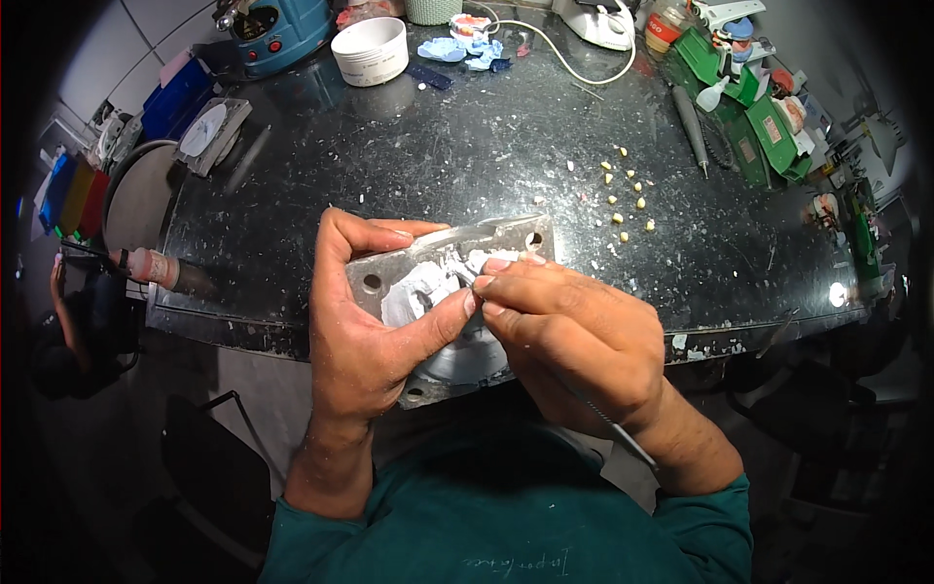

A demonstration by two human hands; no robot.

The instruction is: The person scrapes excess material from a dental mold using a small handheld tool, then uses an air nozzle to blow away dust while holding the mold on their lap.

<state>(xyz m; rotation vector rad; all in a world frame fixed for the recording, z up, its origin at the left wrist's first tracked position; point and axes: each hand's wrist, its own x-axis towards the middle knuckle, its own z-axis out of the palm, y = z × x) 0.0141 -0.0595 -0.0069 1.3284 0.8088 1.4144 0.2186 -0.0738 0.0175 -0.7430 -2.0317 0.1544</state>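
At the bench's near edge my left hand [355, 336] is closed around the left side of a grey metal dental flask half [511, 235]. White plaster [404, 300] fills the flask, with a raised arch-like shape in its middle. A slim metal hand instrument [615, 425] is pinched in my right hand [593, 341], its ridged handle slanting back under the palm. Its working tip is at the plaster, mostly hidden by my fingers. My left thumb rests on the plaster near the right fingertips. Holes show at the flask's corners.
Several yellowish artificial teeth [640, 203] lie right of the flask on the black bench [321, 156]. A handpiece [691, 127] and green bins [773, 136] stand farther right. A white tub [370, 58] and blue machine [287, 44] are at the back. Another person's arm [66, 311] shows far left.
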